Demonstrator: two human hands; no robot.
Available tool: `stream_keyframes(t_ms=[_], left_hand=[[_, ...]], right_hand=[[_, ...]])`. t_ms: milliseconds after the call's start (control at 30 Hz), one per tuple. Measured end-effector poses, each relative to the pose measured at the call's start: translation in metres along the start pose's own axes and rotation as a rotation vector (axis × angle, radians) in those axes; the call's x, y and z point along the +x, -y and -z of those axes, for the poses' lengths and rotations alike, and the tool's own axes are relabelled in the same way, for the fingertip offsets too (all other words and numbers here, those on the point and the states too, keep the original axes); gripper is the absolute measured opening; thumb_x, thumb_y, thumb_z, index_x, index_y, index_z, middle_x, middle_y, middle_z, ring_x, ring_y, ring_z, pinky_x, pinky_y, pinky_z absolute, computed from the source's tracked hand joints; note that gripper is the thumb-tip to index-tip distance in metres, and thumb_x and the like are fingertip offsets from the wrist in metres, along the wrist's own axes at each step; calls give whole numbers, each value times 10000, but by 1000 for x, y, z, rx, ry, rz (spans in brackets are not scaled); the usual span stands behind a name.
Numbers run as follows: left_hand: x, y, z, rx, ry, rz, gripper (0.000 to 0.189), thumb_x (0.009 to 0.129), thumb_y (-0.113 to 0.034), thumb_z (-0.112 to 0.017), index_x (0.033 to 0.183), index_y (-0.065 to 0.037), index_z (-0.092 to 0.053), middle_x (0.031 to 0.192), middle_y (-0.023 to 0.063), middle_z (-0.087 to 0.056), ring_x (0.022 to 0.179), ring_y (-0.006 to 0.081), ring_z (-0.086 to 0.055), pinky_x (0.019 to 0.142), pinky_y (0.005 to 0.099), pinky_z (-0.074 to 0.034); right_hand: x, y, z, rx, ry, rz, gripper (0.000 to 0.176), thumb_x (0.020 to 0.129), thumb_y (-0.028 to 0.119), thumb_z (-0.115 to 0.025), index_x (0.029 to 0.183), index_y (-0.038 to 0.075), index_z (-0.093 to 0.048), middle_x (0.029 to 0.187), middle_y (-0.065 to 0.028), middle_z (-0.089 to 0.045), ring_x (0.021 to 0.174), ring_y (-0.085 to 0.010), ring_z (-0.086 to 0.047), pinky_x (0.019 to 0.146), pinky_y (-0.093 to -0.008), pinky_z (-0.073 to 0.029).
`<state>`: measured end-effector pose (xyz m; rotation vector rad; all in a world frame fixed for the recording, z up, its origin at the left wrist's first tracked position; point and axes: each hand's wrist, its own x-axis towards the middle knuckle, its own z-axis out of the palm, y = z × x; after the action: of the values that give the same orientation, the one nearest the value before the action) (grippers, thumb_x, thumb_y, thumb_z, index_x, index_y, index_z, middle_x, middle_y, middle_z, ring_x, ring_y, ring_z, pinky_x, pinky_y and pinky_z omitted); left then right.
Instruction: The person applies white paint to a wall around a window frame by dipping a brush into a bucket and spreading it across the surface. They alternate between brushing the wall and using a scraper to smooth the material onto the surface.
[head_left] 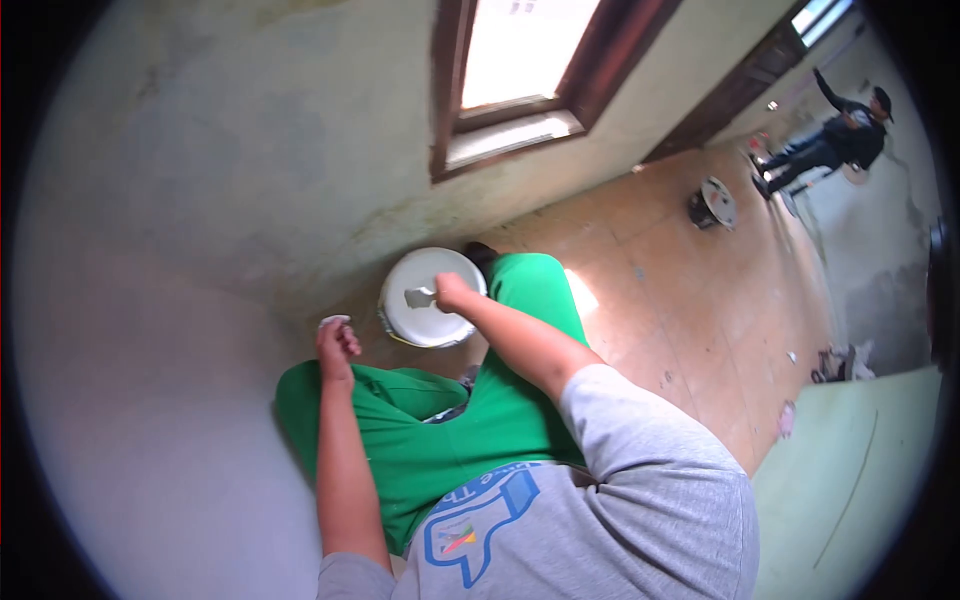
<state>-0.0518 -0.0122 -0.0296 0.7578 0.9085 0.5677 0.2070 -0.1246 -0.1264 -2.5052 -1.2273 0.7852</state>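
My right hand (456, 293) is closed around a putty knife (420, 297), its flat grey blade over the white surface within the bucket. The round white bucket (391, 322) stands on the floor between my knees, close to the wall. To its left, above my left knee, my left hand (338, 352) has its fingers curled. A thin white-edged piece (335, 320) shows at the top of that hand; I cannot tell what it is.
A plastered wall (300, 150) with a brown-framed window (560, 105) rises in front of me. Across the tiled floor (640, 310) stand another bucket (713, 205) and a person (835, 135) with a raised arm. A pale green panel (850, 470) is at lower right.
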Motion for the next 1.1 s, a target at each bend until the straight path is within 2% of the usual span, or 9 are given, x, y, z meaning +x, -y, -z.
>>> stream_keyframes(t_ms=[67, 100, 167, 267, 333, 433, 600, 733, 1100], left_hand=[[-6, 2, -1, 13, 18, -83, 218, 963, -305, -579, 922, -92, -598, 625, -29, -446, 490, 86, -427, 443, 254, -370], [-10, 5, 0, -2, 26, -23, 228, 965, -318, -577, 927, -94, -597, 631, -31, -444, 493, 83, -415, 448, 252, -349], [5, 5, 2, -25, 38, 57, 230, 961, -330, -587, 944, -101, -599, 646, -34, -446, 502, 79, -396, 460, 257, -307], [2, -3, -23, 69, -53, 65, 207, 948, -299, -606, 933, -93, -597, 652, -24, -475, 506, 85, -441, 463, 261, -360], [4, 0, -26, 115, -63, 83, 204, 946, -294, -604, 932, -91, -595, 655, -21, -485, 510, 86, -457, 466, 259, -379], [7, -2, -32, 149, -36, 96, 214, 937, -292, -602, 912, -81, -583, 659, -13, -506, 507, 85, -483, 468, 251, -412], [13, -1, -33, 123, -59, 120, 207, 933, -283, -603, 893, -84, -562, 660, -11, -517, 510, 85, -486, 472, 253, -416], [17, 4, -27, 89, -72, 141, 204, 931, -271, -599, 906, -70, -574, 657, -4, -523, 516, 88, -495, 478, 252, -418], [18, 4, -21, 62, -99, 175, 210, 929, -267, -605, 921, -59, -578, 662, 3, -518, 506, 93, -499, 474, 254, -417]], right_hand=[[12, -10, -17, -109, 75, 111, 214, 745, 75, -667, 939, -3, -708, 977, -282, -701, 973, -423, -685, 854, -468, -555], [13, -12, -20, -149, 146, 112, 216, 760, 128, -683, 930, 1, -720, 962, -273, -706, 963, -417, -687, 848, -461, -558], [27, -14, -38, -107, 285, -20, 281, 807, 213, -690, 955, -21, -740, 1042, -264, -703, 1009, -404, -682, 853, -461, -558], [26, -33, -70, 30, 227, -108, 269, 828, 209, -704, 989, -1, -748, 1034, -253, -709, 1012, -413, -679, 868, -459, -544], [3, -39, -80, 252, -3, -255, 248, 837, 211, -723, 981, 11, -748, 1004, -246, -715, 998, -401, -686, 875, -451, -543], [-6, -45, -83, 265, -28, -412, 239, 862, 232, -727, 984, 28, -750, 1005, -226, -720, 1004, -382, -688, 906, -437, -536], [8, -64, -95, 212, 46, -415, 249, 868, 259, -730, 995, 48, -756, 1020, -213, -724, 1018, -373, -687, 914, -438, -534], [12, -64, -89, 135, 40, -391, 182, 842, 253, -757, 942, 101, -766, 993, -150, -744, 983, -334, -705, 872, -430, -555], [31, -57, -105, 9, 101, -337, 194, 840, 248, -726, 923, 75, -758, 975, -190, -733, 977, -366, -698, 863, -448, -555]])
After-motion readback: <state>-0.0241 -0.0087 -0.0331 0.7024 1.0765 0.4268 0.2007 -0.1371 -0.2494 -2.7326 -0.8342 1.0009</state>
